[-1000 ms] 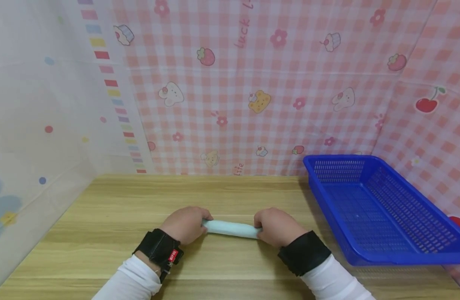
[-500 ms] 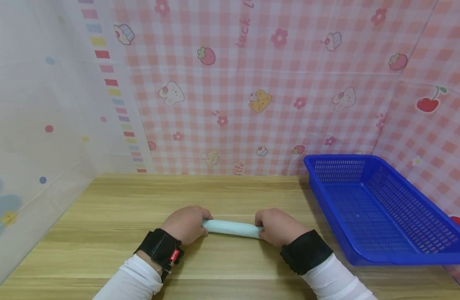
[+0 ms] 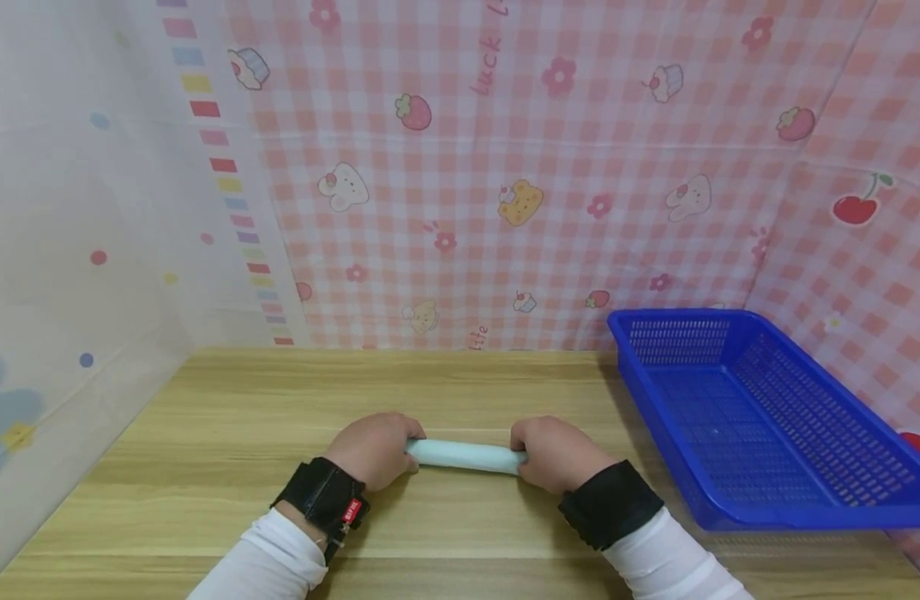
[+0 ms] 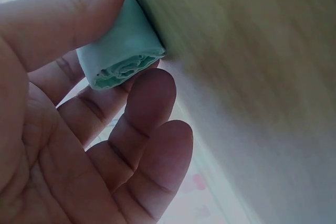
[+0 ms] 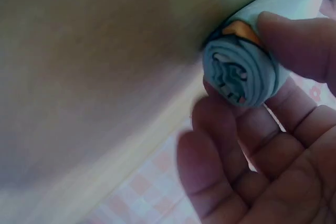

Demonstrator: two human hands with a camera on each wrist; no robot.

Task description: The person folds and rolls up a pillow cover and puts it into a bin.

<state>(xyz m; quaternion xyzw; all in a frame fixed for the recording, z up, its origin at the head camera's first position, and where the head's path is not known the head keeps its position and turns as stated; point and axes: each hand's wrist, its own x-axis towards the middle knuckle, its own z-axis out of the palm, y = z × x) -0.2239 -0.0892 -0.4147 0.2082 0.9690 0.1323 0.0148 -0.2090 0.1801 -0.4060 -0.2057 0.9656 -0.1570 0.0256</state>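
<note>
A pale mint rolled-up cloth [image 3: 466, 456] lies crosswise just over the wooden table, between both hands. My left hand [image 3: 375, 450] pinches its left end, thumb on one side and fingers on the other. In the left wrist view the spiral layers of the cloth roll [image 4: 126, 51] show at that end. At the right end my right hand [image 3: 557, 454] grips it the same way. The right wrist view shows a wider coil of the roll [image 5: 239, 72], with a bit of orange print and dark lines. Whether the cloth touches the table I cannot tell.
A blue perforated plastic basket [image 3: 730, 433] stands at the right of the table [image 3: 400, 375], with nothing visible inside. Behind the table hangs a pink checked curtain [image 3: 460, 167]. Pale printed cloth [image 3: 92, 208] covers the left side.
Almost nothing differs. Both hands and the rolled-up cloth have shifted very slightly to the right since a second ago, and the grip at each end stays the same.
</note>
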